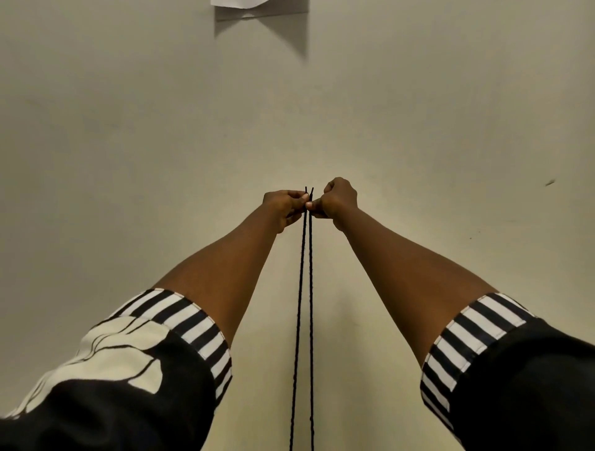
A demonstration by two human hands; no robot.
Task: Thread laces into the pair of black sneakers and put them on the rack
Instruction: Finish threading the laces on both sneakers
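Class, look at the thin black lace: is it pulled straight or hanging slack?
Straight. The thin black lace runs as two near-parallel, unsagging strands from the left hand and right hand, which pinch its tips.

Dim warm light, soft grain, wide-angle edge stretch, hard shadow beneath paper [240,3]

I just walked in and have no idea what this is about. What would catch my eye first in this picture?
Two bare arms reach up the middle of the view against a plain beige wall, with striped black-and-white sleeve cuffs low at either side. The left hand and right hand each pinch one tip of the thin black shoelace, whose two strands hang straight down side by side. A white paper sheet shows at the top edge.
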